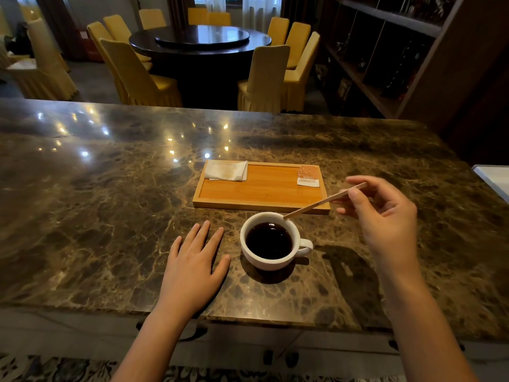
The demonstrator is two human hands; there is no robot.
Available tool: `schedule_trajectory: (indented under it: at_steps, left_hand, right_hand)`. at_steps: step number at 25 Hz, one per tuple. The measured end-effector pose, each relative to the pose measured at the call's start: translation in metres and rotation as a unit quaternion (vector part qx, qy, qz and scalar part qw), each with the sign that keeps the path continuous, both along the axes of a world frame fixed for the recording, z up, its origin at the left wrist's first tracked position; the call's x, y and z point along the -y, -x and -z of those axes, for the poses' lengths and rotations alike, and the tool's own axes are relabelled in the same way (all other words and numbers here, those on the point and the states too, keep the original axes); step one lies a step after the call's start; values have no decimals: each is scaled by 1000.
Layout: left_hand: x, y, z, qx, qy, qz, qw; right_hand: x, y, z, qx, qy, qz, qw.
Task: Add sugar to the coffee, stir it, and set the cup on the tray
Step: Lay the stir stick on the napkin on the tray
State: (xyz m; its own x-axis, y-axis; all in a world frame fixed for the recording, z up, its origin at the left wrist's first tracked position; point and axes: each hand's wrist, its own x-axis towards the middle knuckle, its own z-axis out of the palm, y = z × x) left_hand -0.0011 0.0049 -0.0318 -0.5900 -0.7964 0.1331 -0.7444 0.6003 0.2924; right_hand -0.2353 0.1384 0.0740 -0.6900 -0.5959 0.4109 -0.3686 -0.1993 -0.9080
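Observation:
A white cup [275, 261] of black coffee stands on the marble counter, handle to the right. Just behind it lies a wooden tray [259, 201] holding a folded white napkin [226, 170] at its left end and a sugar packet [308, 176] at its right end. My right hand [382, 213] pinches the upper end of a thin wooden stir stick [316, 204] between thumb and forefinger; the stick's lower end rests at the cup's far rim. My left hand [192, 263] lies flat on the counter just left of the cup, fingers spread, holding nothing.
The brown marble counter [110, 202] stretches wide to the left and right. A white object's edge [493, 179] shows at the far right. Beyond the counter stand a round dark table with yellow-covered chairs [264, 78] and a dark shelf unit [399, 51].

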Motion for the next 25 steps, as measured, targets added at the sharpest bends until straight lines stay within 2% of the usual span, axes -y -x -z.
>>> schedule_trajectory:
  at_steps: [3,5,8,11,14,16,21,23,25]
  left_hand:
    - [0,0,0,2,-2,-1,1000]
    - [0,0,-1,-1,-3,-2,1000]
    - [-1,0,-2,-4,-2,-2,1000]
    - [-3,0,-3,-3,1,-6,1000]
    - [-3,0,-3,-4,-1,-9,1000]
    - [-4,1,-4,-6,-4,-12,1000]
    - [-4,1,-4,2,-10,-16,1000]
    - [-4,1,-4,3,-13,-17,1000]
    - [-4,1,-4,3,-17,-18,1000]
  right_hand:
    - [12,4,-11,3,19,12,1000]
    - [28,6,-17,-26,21,8,999]
    - [62,7,-22,-139,-4,1,990]
    - [100,10,-23,-274,5,-18,961]
    - [136,11,-20,-334,27,-85,938]
    - [156,9,-12,-399,45,-113,909]
    - [184,0,20,-592,54,-161,787]
    - [187,-2,32,-634,62,-187,748]
    - [188,-5,41,-651,66,-216,725]
